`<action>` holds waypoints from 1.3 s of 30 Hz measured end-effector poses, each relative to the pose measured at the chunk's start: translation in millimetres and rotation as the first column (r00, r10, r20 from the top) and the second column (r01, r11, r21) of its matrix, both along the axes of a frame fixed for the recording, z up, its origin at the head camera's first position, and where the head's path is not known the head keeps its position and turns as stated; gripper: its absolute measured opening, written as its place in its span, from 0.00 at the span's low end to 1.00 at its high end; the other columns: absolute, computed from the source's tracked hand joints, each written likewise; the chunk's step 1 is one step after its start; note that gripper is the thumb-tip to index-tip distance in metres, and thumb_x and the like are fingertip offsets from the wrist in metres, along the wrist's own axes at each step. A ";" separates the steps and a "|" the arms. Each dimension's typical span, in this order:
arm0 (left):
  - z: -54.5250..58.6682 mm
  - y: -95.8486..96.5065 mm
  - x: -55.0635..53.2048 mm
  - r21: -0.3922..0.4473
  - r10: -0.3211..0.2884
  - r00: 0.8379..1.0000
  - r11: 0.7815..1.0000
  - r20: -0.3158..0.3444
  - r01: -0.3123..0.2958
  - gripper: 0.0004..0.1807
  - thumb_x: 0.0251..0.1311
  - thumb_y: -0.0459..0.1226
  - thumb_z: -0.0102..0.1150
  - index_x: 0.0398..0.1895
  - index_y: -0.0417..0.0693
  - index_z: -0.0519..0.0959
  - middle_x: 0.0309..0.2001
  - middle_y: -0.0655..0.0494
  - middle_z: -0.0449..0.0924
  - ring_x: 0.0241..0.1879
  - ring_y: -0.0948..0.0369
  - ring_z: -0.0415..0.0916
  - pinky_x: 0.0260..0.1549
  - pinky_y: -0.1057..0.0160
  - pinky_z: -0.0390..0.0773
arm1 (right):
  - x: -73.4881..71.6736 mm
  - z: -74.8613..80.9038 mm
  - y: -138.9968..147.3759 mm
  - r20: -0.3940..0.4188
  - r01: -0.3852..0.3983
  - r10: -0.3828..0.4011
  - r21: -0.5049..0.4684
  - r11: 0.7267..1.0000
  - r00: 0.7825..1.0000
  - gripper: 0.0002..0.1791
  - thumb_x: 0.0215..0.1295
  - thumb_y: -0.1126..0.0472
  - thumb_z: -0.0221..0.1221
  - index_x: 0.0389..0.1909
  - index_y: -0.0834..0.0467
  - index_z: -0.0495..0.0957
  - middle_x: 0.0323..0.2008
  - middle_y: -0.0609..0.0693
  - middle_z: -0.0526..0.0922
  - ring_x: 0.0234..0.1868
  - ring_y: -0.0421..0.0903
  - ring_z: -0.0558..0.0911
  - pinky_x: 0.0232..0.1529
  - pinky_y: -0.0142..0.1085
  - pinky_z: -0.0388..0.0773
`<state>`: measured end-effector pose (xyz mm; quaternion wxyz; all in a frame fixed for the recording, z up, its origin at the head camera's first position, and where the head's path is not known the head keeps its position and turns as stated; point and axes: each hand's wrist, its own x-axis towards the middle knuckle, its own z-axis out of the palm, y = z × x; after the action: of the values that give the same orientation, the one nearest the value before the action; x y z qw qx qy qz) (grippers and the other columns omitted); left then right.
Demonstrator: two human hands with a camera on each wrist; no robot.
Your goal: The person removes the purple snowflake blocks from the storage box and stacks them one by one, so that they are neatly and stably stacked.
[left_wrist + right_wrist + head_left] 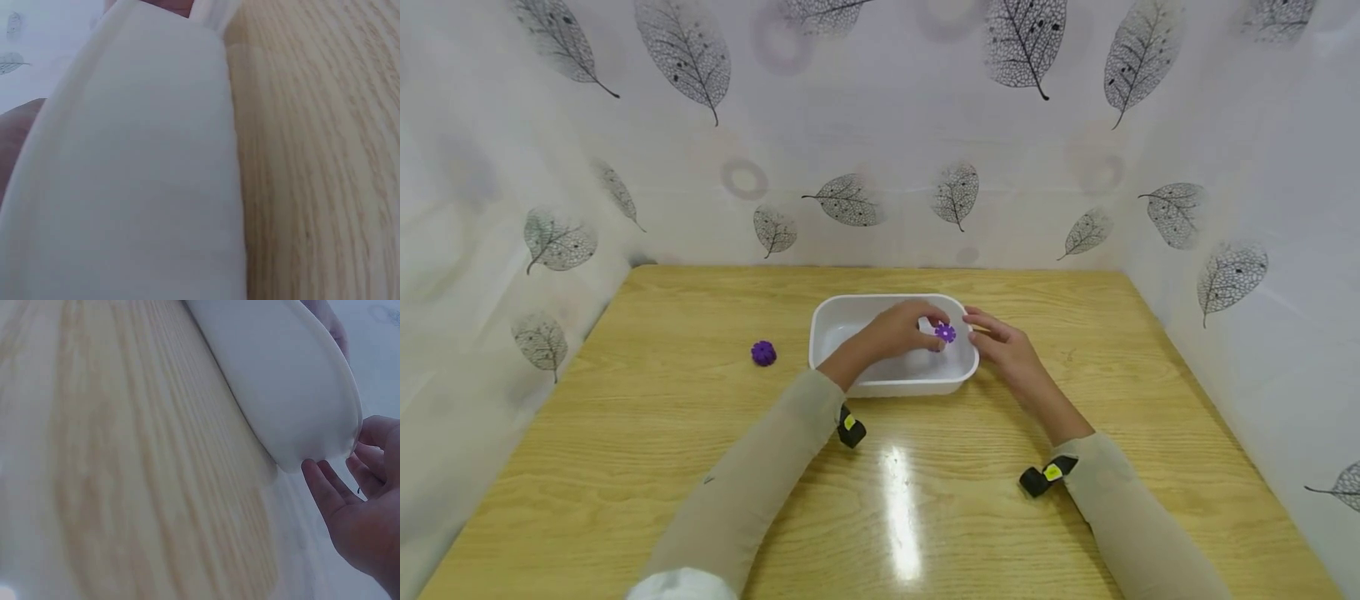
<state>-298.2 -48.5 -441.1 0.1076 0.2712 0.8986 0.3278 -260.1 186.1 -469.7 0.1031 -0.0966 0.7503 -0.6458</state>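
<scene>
A white plastic tub (895,388) with rounded corners sits on the wooden table. Reaching into it across the front rim, my left hand (898,332) holds a small purple flower-shaped piece (945,333) between thumb and fingertips, near the tub's right end. My right hand (1011,354) is at that same end, its fingertips touching the outside of the end wall and the rim. In the right wrist view, the fingers (322,487) lie against the tub's outer wall (294,381). The left wrist view shows mostly the tub's side (137,156), hiding most of the left hand.
To the left of the tub lies a second, rounder purple piece (763,353) with a notched edge. The wooden table (700,442) reaches back to a pale curtain (865,125) printed with grey leaves, which also hangs along both sides.
</scene>
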 end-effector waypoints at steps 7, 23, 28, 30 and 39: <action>11.4 -25.5 5.2 0.135 0.077 0.997 0.988 0.005 -0.077 0.23 0.63 0.46 0.69 0.60 0.52 0.81 0.50 0.59 0.80 0.44 0.59 0.75 0.42 0.61 0.77 | 0.1 -0.6 0.1 0.005 0.009 -0.009 -0.007 1.000 1.000 0.26 0.74 0.55 0.58 0.69 0.61 0.71 0.78 0.47 0.61 0.70 0.55 0.71 0.56 0.30 0.79; 23.8 -101.2 45.3 0.282 0.254 0.967 0.927 0.013 -0.247 0.24 0.64 0.49 0.66 0.62 0.56 0.78 0.54 0.56 0.78 0.44 0.55 0.73 0.40 0.56 0.77 | 2.3 1.3 -2.2 0.008 0.017 -0.017 -0.023 1.000 1.000 0.26 0.74 0.56 0.58 0.68 0.63 0.72 0.77 0.45 0.61 0.78 0.47 0.59 0.60 0.28 0.75; 21.8 -125.0 52.8 0.288 0.302 0.953 0.910 0.031 -0.298 0.25 0.64 0.49 0.67 0.62 0.53 0.78 0.55 0.54 0.78 0.43 0.54 0.73 0.39 0.58 0.76 | 2.1 1.0 -3.1 0.014 0.019 -0.018 -0.012 1.000 1.000 0.26 0.74 0.56 0.58 0.69 0.62 0.72 0.77 0.43 0.61 0.78 0.44 0.58 0.61 0.28 0.73; 20.1 -135.6 54.2 0.288 0.324 0.945 0.902 0.037 -0.320 0.25 0.63 0.49 0.67 0.62 0.53 0.78 0.54 0.54 0.78 0.42 0.54 0.72 0.37 0.58 0.76 | 2.7 1.4 -3.6 0.017 0.021 -0.021 -0.019 1.000 1.000 0.26 0.74 0.56 0.58 0.69 0.62 0.72 0.77 0.44 0.62 0.79 0.44 0.58 0.62 0.28 0.73; 2.0 -187.0 61.1 0.216 0.421 0.905 0.880 0.061 -0.423 0.29 0.65 0.52 0.65 0.66 0.53 0.75 0.58 0.52 0.76 0.37 0.54 0.72 0.28 0.60 0.78 | 1.8 1.9 -2.8 0.026 0.022 -0.021 -0.037 0.999 0.999 0.26 0.74 0.58 0.58 0.69 0.63 0.71 0.77 0.45 0.62 0.79 0.44 0.57 0.62 0.27 0.72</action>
<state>-237.1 -235.6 -439.1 0.0078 0.0774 0.8924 0.4444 -258.3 183.3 -467.8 0.1037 -0.0821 0.7377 -0.6620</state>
